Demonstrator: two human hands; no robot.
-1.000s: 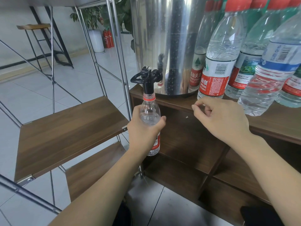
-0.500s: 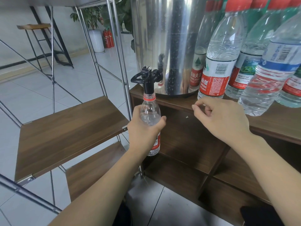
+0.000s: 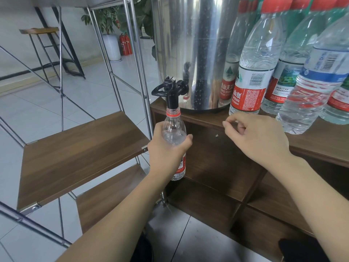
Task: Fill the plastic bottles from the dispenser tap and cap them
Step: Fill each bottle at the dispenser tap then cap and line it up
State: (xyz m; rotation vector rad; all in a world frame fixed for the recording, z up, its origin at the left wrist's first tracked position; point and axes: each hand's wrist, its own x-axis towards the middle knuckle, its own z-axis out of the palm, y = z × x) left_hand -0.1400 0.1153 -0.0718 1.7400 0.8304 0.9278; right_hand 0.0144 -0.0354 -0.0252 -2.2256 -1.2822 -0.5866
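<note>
My left hand grips a small clear plastic bottle with a red neck ring and a red label. It holds the bottle upright, its open mouth right under the black tap of the steel dispenser. The bottle is clear with some water showing in its upper part; no stream is visible. My right hand rests at the front edge of the wooden cabinet top, fingers curled with thumb and forefinger together. No cap shows in it.
Several capped water bottles with red caps stand on the cabinet right of the dispenser. A metal rack with wooden shelves stands close on the left. Open cabinet compartments lie below, tiled floor beyond.
</note>
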